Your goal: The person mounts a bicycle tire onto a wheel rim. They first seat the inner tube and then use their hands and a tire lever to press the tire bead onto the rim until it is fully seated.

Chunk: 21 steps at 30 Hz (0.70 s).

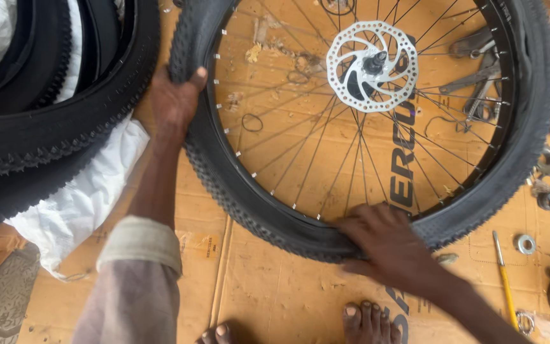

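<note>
Head view: cardboard floor (275, 299) carries a bicycle wheel (364, 127) lying flat, knobby tyre (237, 185) on the rim. Left hand (174, 102) grips the tyre's left edge, fingers curled around it. Right hand (386, 245) presses flat on the near edge, fingers spread. Yellow screwdriver (505, 280) lies just right of it.

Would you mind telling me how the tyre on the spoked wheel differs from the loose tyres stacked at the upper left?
The wheel tyre sits on a black rim with spokes and a disc rotor; the stacked tyres hold no rim. The wheel tyre lies flat on cardboard, the stacked tyres rest on white plastic sheeting. The left hand and right hand both press on the wheel tyre; neither touches the stacked tyres. Both are black and knobby.
</note>
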{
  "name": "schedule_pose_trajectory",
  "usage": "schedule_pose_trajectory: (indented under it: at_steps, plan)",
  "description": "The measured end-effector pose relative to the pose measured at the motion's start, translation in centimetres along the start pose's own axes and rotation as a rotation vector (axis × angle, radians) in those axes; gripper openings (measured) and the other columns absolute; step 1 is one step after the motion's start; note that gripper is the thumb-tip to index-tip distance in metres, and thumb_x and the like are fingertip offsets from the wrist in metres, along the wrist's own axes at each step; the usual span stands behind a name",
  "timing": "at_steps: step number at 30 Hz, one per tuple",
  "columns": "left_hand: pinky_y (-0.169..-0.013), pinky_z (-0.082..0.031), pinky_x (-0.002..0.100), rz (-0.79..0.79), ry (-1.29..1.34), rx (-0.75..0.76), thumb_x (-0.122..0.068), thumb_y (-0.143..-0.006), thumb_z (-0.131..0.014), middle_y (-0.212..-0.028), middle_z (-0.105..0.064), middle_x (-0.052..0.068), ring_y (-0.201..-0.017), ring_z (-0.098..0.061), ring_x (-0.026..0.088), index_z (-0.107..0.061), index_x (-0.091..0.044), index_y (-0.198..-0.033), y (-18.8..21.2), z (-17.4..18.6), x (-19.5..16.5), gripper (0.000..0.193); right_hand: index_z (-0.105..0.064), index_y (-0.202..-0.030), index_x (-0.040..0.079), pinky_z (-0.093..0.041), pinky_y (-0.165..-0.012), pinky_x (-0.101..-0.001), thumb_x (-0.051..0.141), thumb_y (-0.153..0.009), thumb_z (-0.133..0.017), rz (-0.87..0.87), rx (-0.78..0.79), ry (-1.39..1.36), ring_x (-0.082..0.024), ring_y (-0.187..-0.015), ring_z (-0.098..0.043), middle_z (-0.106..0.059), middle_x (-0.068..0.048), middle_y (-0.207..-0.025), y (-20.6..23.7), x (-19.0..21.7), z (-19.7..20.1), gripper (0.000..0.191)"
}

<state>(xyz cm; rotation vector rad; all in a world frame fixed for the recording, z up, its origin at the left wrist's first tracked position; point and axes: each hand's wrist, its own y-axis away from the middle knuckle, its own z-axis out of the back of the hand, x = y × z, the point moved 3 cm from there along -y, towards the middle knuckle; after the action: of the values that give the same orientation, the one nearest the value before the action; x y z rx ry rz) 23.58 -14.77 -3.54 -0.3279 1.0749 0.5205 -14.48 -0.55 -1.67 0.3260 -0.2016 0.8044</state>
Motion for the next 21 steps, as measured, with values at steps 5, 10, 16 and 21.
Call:
schedule_pose_trajectory:
  at_steps: [5, 10, 16, 21]
  plan:
    - [-0.104, -0.049, 0.04, 0.06, -0.153, 0.054, -0.037, -0.081, -0.081, -0.127, -0.064, 0.029, -0.116, -0.067, 0.037, -0.049, 0.006, -0.142, -1.8, 0.7, -2.0, 0.081, -0.049, -0.134, 0.011, -0.043, -0.1, -0.0459, 0.051, -0.075, -0.08, -0.21, 0.388, -0.109, -0.032, -0.119, -0.054, -0.058, -0.011, -0.122, 0.8, -1.1, -0.4, 0.077]
    - [-0.106, -0.047, 0.042, 0.012, -0.176, 0.077, -0.039, -0.083, -0.081, -0.129, -0.062, 0.032, -0.118, -0.066, 0.039, -0.042, 0.009, -0.145, -2.2, 0.5, -4.0, 0.088, -0.057, -0.121, 0.012, -0.049, -0.095, -0.0425, 0.046, -0.078, -0.077, -0.408, 0.648, -0.197, -0.029, -0.104, -0.069, -0.071, -0.016, -0.096, -0.4, -1.1, -0.8, 0.059]
    - [-0.109, -0.045, 0.042, 0.024, -0.17, 0.083, -0.042, -0.082, -0.081, -0.129, -0.065, 0.029, -0.121, -0.066, 0.038, -0.049, 0.006, -0.144, -1.9, 0.2, -4.3, 0.084, -0.059, -0.108, 0.011, -0.049, -0.082, -0.0468, 0.05, -0.099, -0.071, 0.092, 0.063, -0.316, -0.032, -0.099, -0.063, -0.065, -0.015, -0.105, -1.1, -0.6, 0.2, 0.042]
    - [-0.108, -0.045, 0.042, 0.034, -0.215, 0.058, -0.043, -0.081, -0.082, -0.131, -0.061, 0.03, -0.123, -0.062, 0.039, -0.047, 0.004, -0.144, -1.8, 0.4, -4.4, 0.086, -0.054, -0.135, 0.015, -0.051, -0.094, -0.0403, 0.05, -0.094, -0.055, -0.319, 0.437, -0.601, -0.021, -0.11, -0.066, -0.069, -0.005, -0.116, -2.9, -0.9, -2.1, 0.054]
